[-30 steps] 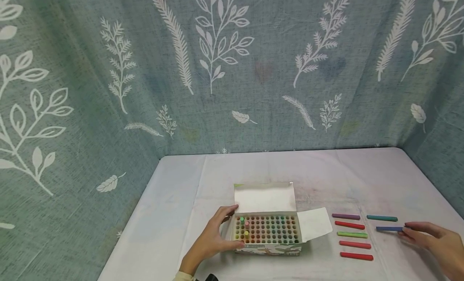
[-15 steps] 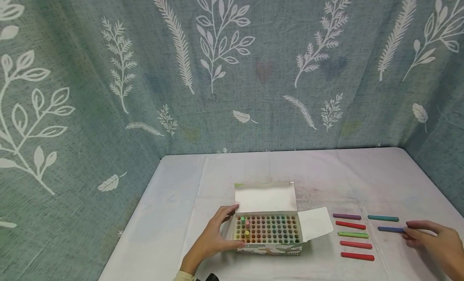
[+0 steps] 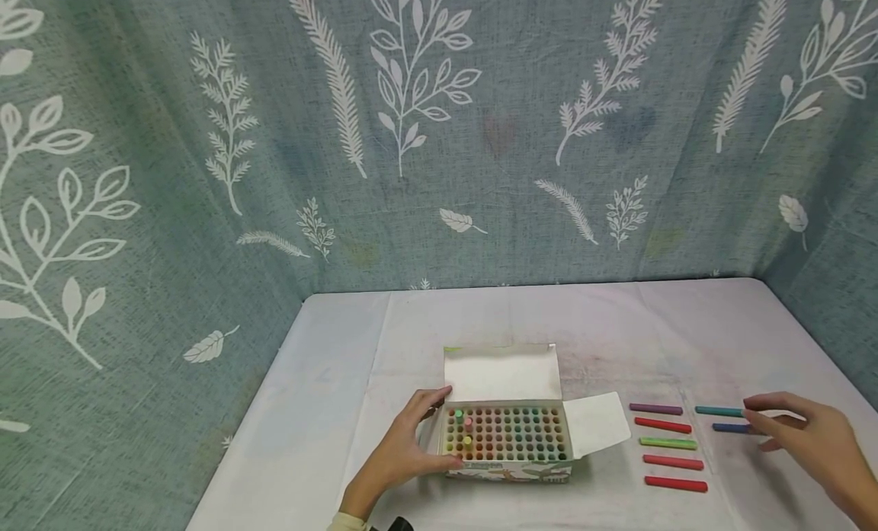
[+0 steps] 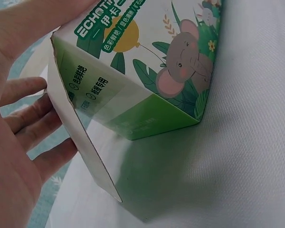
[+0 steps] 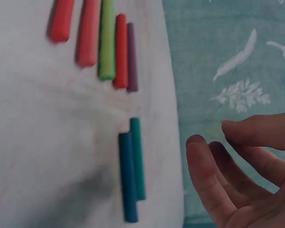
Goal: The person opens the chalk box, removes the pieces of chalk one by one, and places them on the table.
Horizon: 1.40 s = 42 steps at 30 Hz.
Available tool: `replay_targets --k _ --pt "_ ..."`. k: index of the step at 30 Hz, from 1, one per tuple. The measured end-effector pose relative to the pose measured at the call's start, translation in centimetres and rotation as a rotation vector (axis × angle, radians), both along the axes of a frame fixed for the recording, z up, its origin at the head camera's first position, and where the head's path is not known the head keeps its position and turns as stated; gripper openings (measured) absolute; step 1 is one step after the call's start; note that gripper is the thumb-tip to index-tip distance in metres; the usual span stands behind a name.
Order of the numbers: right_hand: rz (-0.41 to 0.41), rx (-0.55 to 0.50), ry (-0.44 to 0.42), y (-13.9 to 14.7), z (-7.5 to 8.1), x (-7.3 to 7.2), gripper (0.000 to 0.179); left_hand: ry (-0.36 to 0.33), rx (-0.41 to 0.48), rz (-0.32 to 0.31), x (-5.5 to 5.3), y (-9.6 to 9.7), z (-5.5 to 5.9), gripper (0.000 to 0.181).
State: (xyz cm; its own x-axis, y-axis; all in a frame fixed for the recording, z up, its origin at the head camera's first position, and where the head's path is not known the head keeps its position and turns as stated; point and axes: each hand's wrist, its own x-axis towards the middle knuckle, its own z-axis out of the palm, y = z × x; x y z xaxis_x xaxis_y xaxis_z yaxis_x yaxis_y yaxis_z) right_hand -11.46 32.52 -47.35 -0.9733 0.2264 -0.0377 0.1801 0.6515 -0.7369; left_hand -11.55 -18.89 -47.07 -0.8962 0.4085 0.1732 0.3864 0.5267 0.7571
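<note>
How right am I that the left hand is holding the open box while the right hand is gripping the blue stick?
Not quite: the right hand isn't gripping the blue stick. The right wrist view shows the hand empty, the stick lying on the white table. The left hand is indeed holding the open box.

The left hand (image 3: 406,446) makes a wide curve, its thumb (image 3: 442,462) well apart from the forefinger (image 3: 432,397). The right hand (image 3: 809,438) has fingers (image 5: 261,164) loosely bent, the thumb near the forefinger, not touching.
</note>
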Motion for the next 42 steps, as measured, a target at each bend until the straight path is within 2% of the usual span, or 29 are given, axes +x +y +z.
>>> replay_targets --k 8,11,17,23,28,34,38,42 --pt "0.121 0.039 0.092 -3.8 4.3 0.6 0.039 0.013 -0.021 -0.004 0.0 0.1 0.2 0.094" --pt "0.152 0.052 0.140 -4.8 5.7 0.7 0.035 -0.008 -0.005 0.004 0.3 0.4 0.9 0.092" --pt "0.240 0.027 0.238 -7.4 8.5 1.0 0.025 -0.031 0.021 -0.002 1.2 1.0 3.2 0.089" --pt "0.355 -0.014 0.323 -10.6 10.6 1.1 0.015 -0.033 0.021 -0.004 1.2 1.1 3.5 0.088" --pt "0.431 -0.003 0.390 -13.9 11.2 0.6 0.012 -0.034 0.023 -0.005 1.3 1.1 3.5 0.087" --pt "0.573 -0.102 0.421 -17.2 11.0 -0.2 0.009 -0.024 0.027 -0.014 1.1 1.0 3.2 0.088" --pt "0.664 -0.142 0.439 -19.1 10.6 -0.9 0.011 -0.018 0.015 0.001 0.5 0.6 1.7 0.090" --pt "0.731 -0.157 0.410 -21.0 10.0 -1.5 0.012 -0.014 -0.015 0.008 0.0 0.2 0.3 0.092"
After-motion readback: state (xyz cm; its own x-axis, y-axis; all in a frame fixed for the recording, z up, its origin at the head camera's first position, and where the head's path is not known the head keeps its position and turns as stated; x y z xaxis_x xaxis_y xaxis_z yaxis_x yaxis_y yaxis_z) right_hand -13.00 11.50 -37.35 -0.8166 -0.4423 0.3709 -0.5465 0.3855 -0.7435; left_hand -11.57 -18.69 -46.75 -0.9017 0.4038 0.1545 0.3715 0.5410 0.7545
